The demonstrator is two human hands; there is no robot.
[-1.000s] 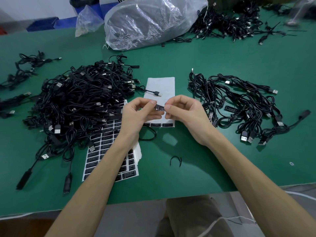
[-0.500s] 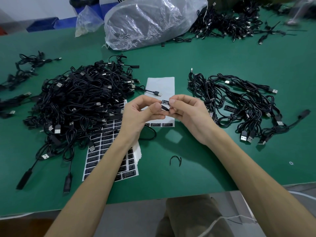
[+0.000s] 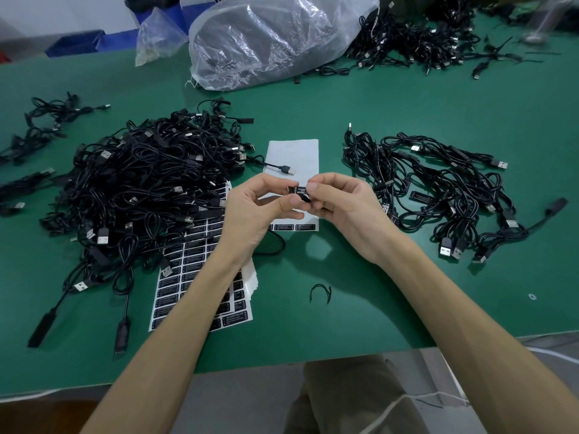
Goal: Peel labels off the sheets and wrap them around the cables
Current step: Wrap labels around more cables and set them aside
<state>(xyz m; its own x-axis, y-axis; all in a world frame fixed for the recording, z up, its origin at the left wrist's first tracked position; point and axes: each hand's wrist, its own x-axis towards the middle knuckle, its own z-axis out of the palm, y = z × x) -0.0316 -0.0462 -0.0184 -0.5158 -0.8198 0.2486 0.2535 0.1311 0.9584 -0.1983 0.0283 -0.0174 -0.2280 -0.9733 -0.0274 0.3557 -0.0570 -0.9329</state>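
Since 1 s ago, label (image 3: 301, 192) turned face-up on cable (image 3: 306, 200).
Grip: left hand (image 3: 260, 211) pinched cable, right hand (image 3: 341, 208) pinched label end; wrap prob. nearly closed.

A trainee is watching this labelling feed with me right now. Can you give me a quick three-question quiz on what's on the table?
1. True or false: the left hand and the right hand both pinch the same black cable piece.
2. Of the left cable pile and the right cable pile, which is bigger? A) left B) right C) equal
3. Short answer: what small loose thing lies on the green table between the forearms?
Key: 1 true; 2 A; 3 a bent black wire.
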